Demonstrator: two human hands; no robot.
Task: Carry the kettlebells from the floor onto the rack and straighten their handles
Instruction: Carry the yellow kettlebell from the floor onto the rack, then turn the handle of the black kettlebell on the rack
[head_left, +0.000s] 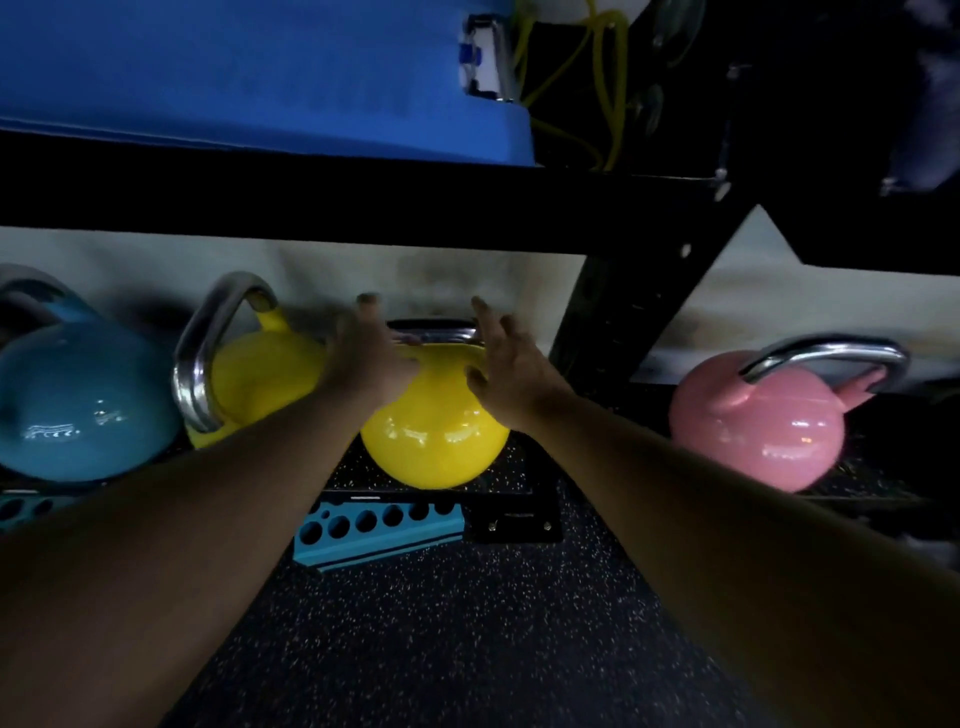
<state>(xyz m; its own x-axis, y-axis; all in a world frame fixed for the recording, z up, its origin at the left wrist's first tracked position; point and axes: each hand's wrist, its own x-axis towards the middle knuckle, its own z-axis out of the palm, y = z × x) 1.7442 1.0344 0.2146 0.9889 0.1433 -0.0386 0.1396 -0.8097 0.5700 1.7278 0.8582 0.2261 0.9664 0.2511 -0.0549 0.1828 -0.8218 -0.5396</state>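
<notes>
A yellow kettlebell (436, 441) sits on the low rack shelf (514, 480) in the middle, its steel handle lying crosswise at the back. My left hand (371, 358) and my right hand (506, 371) hover on either side of that handle with fingers spread, holding nothing. A second yellow kettlebell (260, 379) stands to the left, its handle turned sideways toward me. A blue kettlebell (78, 405) is at the far left and a pink kettlebell (753, 431) at the right.
A black rack beam (363, 202) crosses just above the kettlebells, with a slanted black upright (623, 317) right of my hands. A blue mat (234, 73) lies on the upper shelf. A teal perforated bracket (379, 530) rests on the speckled floor (467, 649).
</notes>
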